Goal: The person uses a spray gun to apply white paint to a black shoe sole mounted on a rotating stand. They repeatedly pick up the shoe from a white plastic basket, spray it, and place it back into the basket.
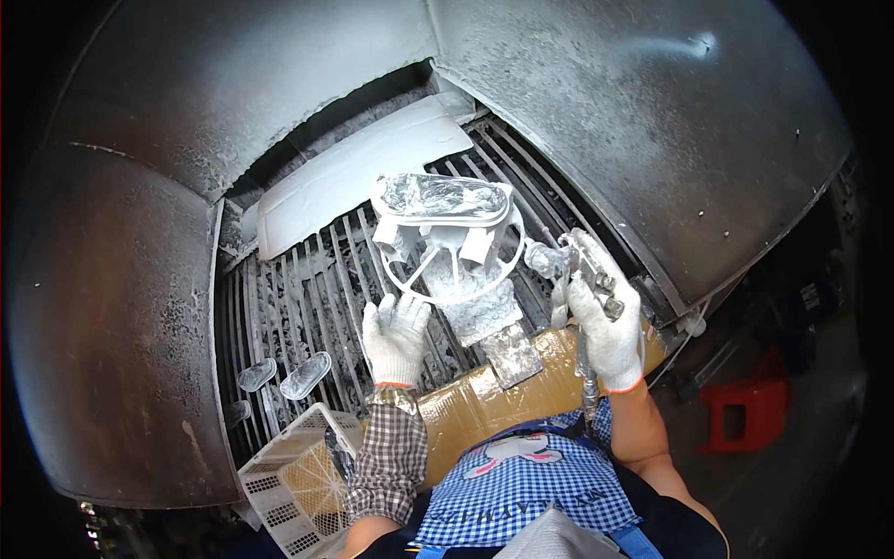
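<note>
An oval piece (445, 197) with a glossy, crinkled silvery top and a white rim rests on a white-coated round stand (456, 296), which has a wheel-like ring and spokes. My left hand (398, 337), in a white knit glove, is just below the ring's near left edge, fingers stretched; whether they touch the ring I cannot tell. In my gloved right hand (610, 321) is a paint-crusted spray gun (559, 265), its head pointing left toward the stand. The fingers wrap round its body and partly hide it.
Metal booth walls (764, 168) enclose a slatted grate (321, 298). A pale sheet (363, 168) lies at the back. Small oval pieces (305, 375) sit at left, near a white plastic basket (298, 475). Tape-covered cardboard (456, 410) lines the front edge; a red stool (745, 410) stands at right.
</note>
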Tool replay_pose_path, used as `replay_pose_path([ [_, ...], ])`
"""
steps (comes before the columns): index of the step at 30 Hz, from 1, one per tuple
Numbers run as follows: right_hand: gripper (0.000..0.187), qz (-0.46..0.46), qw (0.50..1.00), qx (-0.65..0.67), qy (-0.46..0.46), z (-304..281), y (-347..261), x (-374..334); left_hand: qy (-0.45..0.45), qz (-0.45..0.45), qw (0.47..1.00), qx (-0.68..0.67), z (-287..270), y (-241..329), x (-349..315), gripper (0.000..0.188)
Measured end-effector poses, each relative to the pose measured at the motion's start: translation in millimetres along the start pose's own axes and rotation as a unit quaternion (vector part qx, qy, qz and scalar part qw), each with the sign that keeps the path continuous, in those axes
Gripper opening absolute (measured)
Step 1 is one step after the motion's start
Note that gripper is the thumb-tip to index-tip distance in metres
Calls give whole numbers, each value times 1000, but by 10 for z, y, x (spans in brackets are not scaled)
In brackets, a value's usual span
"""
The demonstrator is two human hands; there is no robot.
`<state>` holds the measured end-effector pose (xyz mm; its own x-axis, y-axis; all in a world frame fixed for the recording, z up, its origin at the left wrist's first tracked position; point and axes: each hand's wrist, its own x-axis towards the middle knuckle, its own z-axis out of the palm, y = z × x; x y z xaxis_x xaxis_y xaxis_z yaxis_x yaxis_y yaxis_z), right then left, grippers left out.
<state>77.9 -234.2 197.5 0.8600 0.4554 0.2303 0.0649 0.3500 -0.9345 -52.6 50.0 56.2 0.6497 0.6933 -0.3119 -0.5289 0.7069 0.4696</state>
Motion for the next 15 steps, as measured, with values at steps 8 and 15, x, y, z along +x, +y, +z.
replay_pose_path([
  [8,56,4,999,5,33,-32,-28,-59,13,34,999,28,32,92,101,51],
  [15,56,2,999,6,33,-68,-58,-109,-3,-81,994,68,84,-370,-145,52],
])
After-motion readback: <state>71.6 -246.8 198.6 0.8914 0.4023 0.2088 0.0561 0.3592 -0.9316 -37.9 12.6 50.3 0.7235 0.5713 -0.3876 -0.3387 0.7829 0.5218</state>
